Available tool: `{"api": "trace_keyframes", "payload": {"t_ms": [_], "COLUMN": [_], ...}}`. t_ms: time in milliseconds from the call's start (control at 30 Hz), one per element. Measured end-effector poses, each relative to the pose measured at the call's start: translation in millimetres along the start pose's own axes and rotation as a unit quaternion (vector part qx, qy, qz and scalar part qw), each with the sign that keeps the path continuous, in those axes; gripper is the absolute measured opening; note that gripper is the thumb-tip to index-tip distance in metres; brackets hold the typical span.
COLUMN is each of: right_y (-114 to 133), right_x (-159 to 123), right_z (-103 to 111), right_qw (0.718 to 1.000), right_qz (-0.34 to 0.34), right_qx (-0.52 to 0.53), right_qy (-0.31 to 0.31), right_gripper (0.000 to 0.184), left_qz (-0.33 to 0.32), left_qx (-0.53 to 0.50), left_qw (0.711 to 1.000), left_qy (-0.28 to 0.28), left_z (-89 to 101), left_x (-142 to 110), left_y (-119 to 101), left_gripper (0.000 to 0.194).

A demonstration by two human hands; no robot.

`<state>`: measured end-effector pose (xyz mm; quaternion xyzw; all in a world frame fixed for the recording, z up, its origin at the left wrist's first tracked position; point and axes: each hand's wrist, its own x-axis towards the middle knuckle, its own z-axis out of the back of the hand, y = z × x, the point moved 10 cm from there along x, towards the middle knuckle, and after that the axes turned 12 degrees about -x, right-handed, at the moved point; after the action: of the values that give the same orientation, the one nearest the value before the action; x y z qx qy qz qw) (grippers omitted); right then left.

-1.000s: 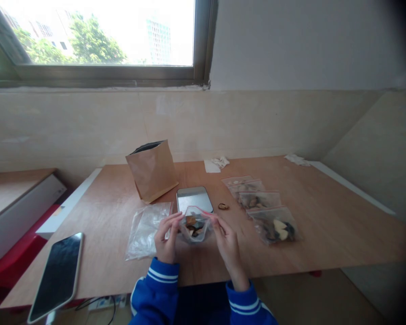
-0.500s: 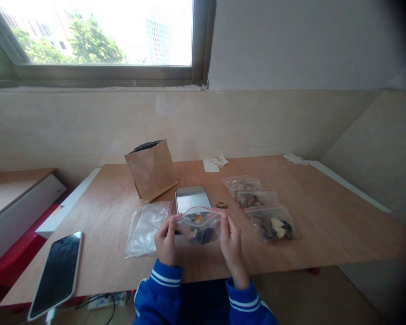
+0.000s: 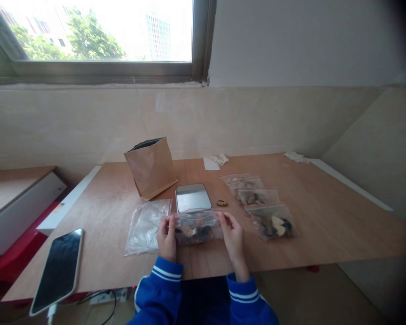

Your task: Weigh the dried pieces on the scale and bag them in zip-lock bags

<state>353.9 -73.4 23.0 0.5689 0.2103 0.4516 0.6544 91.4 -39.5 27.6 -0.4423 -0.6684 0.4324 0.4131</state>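
The left hand (image 3: 167,238) and the right hand (image 3: 233,239) are pinching a clear zip bag (image 3: 198,227) by its two ends, each grip narrow and closed on the plastic. The bag is sitting low at 12 o'clock over the plywood counter (image 3: 311,216), though I cannot tell whether it is touching. Its tan and dark chunks (image 3: 192,231) are bunching along the bottom, too small to identify. Just beyond it lies a flat silver slab (image 3: 192,197), possibly a scale, with a lone brown piece (image 3: 222,203) at about 1 o'clock. A flattened clear bag (image 3: 145,228) is lying at 10 o'clock, three filled zip bags (image 3: 257,197) are lining up at 2 o'clock, and a kraft paper bag (image 3: 151,168) is standing at 11 o'clock. I cannot tell whether the red-edged seal is closed. If it is open, tilting could spill chunks, and a hard pull on the ends could split it.
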Motion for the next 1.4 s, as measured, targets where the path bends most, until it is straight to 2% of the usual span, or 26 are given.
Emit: {"api": "trace_keyframes", "payload": {"t_ms": [133, 333, 400, 800, 1033, 1233, 1400], "right_y": [-5.1, -7.7, -8.6, -6.1, -14.3, -9.2, -11.1], "right_x": [0.6, 1.1, 1.1, -2.2, -1.4, -2.4, -1.3], "right_z": [1.1, 0.5, 0.9, 11.7, 0.9, -6.4, -2.7], "right_qw": [1.000, 1.000, 1.000, 0.998, 1.000, 0.999, 0.997], "right_qz": [-0.003, 0.010, 0.011, 0.015, -0.009, -0.012, -0.024], "right_qx": [-0.008, -0.022, -0.026, -0.026, 0.011, 0.041, 0.068], "right_qy": [0.001, 0.003, 0.001, -0.062, -0.011, 0.016, 0.008], "right_gripper": [0.042, 0.045, 0.044, 0.042, 0.042, 0.038, 0.034], "left_qz": [-0.011, -0.019, -0.026, -0.067, -0.053, -0.016, -0.006], "left_qx": [0.003, 0.048, 0.056, 0.093, 0.046, 0.013, 0.019], "left_qw": [1.000, 0.997, 0.996, 0.992, 0.997, 1.000, 1.000], "left_qy": [0.004, -0.060, -0.067, -0.059, -0.032, 0.019, 0.007], "left_z": [-3.1, 8.4, 9.7, 7.0, 4.5, -8.2, -4.8], "left_x": [-3.6, -5.8, -6.4, -8.5, -6.2, -6.4, -6.3], "left_y": [-6.5, -10.4, -11.1, -16.1, -11.3, -8.3, -5.2], "left_gripper": [0.037, 0.036, 0.035, 0.036, 0.033, 0.031, 0.033]}}
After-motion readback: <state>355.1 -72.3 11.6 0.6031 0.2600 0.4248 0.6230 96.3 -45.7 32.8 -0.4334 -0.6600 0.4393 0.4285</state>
